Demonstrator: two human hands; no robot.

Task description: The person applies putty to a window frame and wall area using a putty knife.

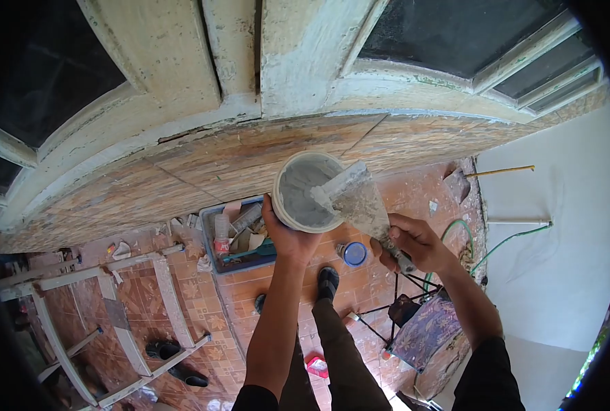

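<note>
My left hand [293, 236] is wrapped round the side of a round white tub [282, 205] and holds it up. Grey putty [305, 185] fills much of the tub's inside. In my right hand [416, 243] is a wide putty knife [367, 205], gripped by its handle. Its blade is smeared, with pale putty along the far edge. One corner of that blade lies over the tub's rim, at the putty.
A painted wooden window frame [298, 61] stands above a stone-patterned tiled wall [250, 154]. Below are a blue-grey tray [247, 266] of tools, a blue-lidded container [353, 254], a folding chair [428, 332], a wooden ladder [168, 301] and black boots [185, 374].
</note>
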